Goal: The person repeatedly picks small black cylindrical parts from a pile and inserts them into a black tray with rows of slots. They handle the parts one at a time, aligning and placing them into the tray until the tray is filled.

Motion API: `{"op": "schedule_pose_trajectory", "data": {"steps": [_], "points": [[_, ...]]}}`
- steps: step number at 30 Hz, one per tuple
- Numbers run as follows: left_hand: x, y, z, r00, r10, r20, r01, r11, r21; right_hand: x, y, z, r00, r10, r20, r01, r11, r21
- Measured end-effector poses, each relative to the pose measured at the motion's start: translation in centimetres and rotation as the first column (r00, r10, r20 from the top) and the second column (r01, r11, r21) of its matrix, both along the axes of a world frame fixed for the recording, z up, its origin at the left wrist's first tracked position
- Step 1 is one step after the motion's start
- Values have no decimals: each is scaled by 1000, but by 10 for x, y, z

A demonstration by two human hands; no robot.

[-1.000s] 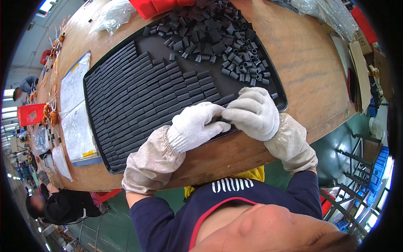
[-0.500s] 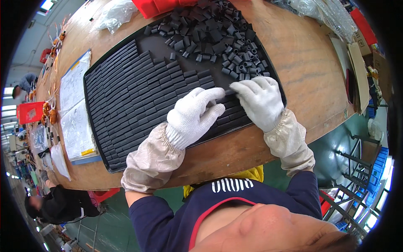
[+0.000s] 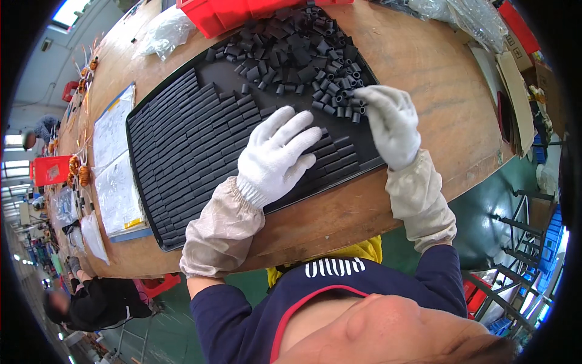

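Note:
A black tray (image 3: 377,162) lies on the table, holding tightly packed rows of short black tubes (image 3: 188,145) on its left and front side. Loose black tubes (image 3: 297,57) are heaped at its far right. My left hand (image 3: 276,155), in a white knit glove, rests over the ends of the rows with its fingers spread and nothing visible in them. At the near edge of the heap, my gloved right hand (image 3: 393,127) has its thumb and fingers pinched together on a short black tube (image 3: 348,94), partly covered by the fingertips.
Behind the tray stands a red bin (image 3: 218,13). Papers in a clear sleeve (image 3: 112,164) lie to the left, with a plastic bag (image 3: 167,33) farther back. Cardboard (image 3: 515,100) leans at the right table edge. A person in black (image 3: 103,303) is at the table's lower left.
My right hand has moved off the row ends, away to the heap of loose tubes. My left hand's fingers have spread and lifted from their near-pinch at the rows. The view has shifted slightly.

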State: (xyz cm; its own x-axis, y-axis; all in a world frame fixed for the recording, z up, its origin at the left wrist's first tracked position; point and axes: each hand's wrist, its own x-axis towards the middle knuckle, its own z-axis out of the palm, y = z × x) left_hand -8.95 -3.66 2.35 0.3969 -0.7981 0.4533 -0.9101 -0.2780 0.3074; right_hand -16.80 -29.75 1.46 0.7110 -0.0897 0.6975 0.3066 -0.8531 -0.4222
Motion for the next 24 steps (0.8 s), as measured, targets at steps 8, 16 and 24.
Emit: {"op": "schedule_pose_trajectory", "data": {"steps": [8, 16, 24], "points": [[9, -4, -5, 994, -91, -59, 90, 996, -18, 8, -67, -33, 989, 43, -140, 115, 366, 924], [-1, -43, -11, 994, -103, 27, 105, 990, -91, 11, -58, -36, 975, 180, -128, 78, 258, 963], [-22, -131, 7, 947, -245, 209, 256, 966, -23, 3, -61, -27, 877, 425, -223, -54, 549, 834]]}}
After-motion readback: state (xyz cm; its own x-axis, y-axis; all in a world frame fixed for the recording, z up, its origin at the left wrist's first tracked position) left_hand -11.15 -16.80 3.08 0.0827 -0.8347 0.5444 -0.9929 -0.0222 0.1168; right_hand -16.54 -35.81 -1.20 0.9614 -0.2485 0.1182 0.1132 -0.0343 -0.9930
